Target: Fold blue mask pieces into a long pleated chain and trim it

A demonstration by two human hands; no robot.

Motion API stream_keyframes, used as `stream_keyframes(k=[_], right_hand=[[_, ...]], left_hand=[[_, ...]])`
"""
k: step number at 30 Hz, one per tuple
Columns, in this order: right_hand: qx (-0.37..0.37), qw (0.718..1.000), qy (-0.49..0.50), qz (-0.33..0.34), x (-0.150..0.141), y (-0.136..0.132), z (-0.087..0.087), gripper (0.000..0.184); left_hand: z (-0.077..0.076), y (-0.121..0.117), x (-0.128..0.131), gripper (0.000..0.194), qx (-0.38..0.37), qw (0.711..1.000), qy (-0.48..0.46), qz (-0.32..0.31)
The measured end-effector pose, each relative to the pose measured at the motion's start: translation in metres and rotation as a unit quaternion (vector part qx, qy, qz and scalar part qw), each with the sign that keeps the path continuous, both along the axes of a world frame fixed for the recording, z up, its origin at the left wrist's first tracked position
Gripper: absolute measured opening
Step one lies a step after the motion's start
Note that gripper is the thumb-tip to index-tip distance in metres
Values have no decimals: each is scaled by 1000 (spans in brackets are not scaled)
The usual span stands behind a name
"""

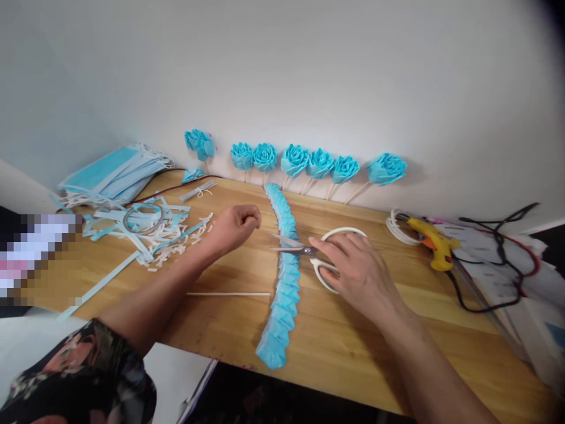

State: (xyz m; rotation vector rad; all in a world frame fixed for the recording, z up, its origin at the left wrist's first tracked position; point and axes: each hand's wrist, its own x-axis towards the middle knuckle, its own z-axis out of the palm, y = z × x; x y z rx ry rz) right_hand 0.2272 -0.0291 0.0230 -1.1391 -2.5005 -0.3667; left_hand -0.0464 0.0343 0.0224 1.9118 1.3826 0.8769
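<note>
A long pleated strip of blue mask fabric [285, 277] lies down the middle of the wooden table [353, 347]. White-handled scissors [304, 250] lie across it, blades pointing left. My right hand [353, 268] rests on the scissor handles, fingers laid flat over them. My left hand [233, 227] hovers just left of the strip, curled into a loose fist; whether anything is in it is hidden. A thin white stick [227, 294] lies near my left forearm.
Several blue fabric roses on sticks [295, 160] lean against the wall. A stack of blue face masks [115, 174], cut scraps and a tape roll [142, 219] sit at left. A yellow glue gun [435, 242] and black cables [498, 259] lie at right.
</note>
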Motion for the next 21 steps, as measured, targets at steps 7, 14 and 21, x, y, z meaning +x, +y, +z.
stream_keyframes(k=[7, 14, 21], right_hand=[[-7, 1000, -8, -4, -2, -1, 0, 40], [-7, 1000, -20, -5, -4, -2, -1, 40], [-8, 1000, -18, 1, -7, -2, -2, 39]], left_hand=[[-5, -5, 8, 30, -13, 996, -30, -85], [-5, -10, 13, 20, 2, 989, -22, -148], [-6, -11, 18, 10, 49, 988, 3, -147]])
